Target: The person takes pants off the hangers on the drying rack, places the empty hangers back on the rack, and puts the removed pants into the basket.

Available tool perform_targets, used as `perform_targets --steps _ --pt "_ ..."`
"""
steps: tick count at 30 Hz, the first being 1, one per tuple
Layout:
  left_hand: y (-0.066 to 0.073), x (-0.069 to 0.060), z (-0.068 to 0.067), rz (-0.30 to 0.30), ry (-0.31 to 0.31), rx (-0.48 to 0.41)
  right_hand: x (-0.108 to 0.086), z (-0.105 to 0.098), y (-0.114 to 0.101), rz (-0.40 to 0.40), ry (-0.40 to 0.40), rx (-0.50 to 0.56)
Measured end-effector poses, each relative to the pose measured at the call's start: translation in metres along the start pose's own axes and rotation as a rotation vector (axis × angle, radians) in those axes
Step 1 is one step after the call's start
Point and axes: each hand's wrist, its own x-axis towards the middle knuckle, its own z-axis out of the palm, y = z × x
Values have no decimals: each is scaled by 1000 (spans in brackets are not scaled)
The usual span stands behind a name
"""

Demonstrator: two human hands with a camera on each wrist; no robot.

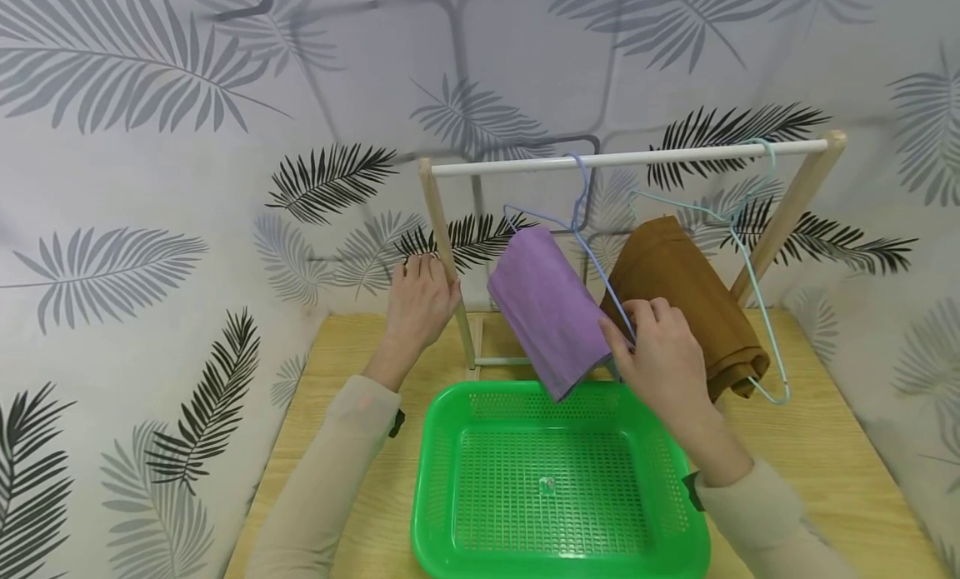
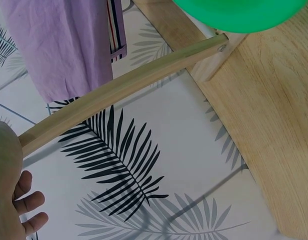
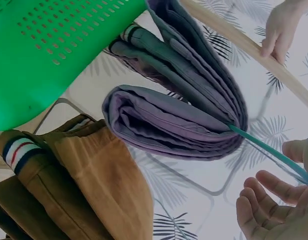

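My left hand (image 1: 422,300) grips the left wooden post (image 1: 441,229) of a small clothes rack. At the right, my right hand (image 1: 663,362) pinches the lower end of a lilac-blue hanger (image 1: 576,218) hooked on the rack's white rod (image 1: 510,167). Over that hanger hangs a folded purple garment (image 1: 551,312), tilted down to the right. The right wrist view shows the garment's folded layers (image 3: 169,120) and the hanger's end between thumb and fingers. Beside it, folded brown trousers (image 1: 682,291) with a striped band (image 3: 21,152) hang on a light teal hanger (image 1: 786,389).
A green perforated basket (image 1: 431,479) stands on the wooden table (image 1: 352,346) in front of the rack. Close behind is a wall (image 1: 225,162) with a leaf pattern. The rack's right post (image 1: 787,212) stands behind the teal hanger.
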Motion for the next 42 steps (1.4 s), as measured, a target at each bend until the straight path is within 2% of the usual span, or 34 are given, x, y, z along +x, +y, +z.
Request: perform_targets --steps 14,19,29,42 --pt "1 0 3 -3 41 2 -2 16 8 -179 232 -155" --pt "1 0 3 -9 43 -10 0 16 10 -208 307 -175" --pt "0 0 3 -6 16 -21 5 16 15 -238 371 -200" --pt "0 0 4 -15 28 -34 10 9 19 -281 364 -233"
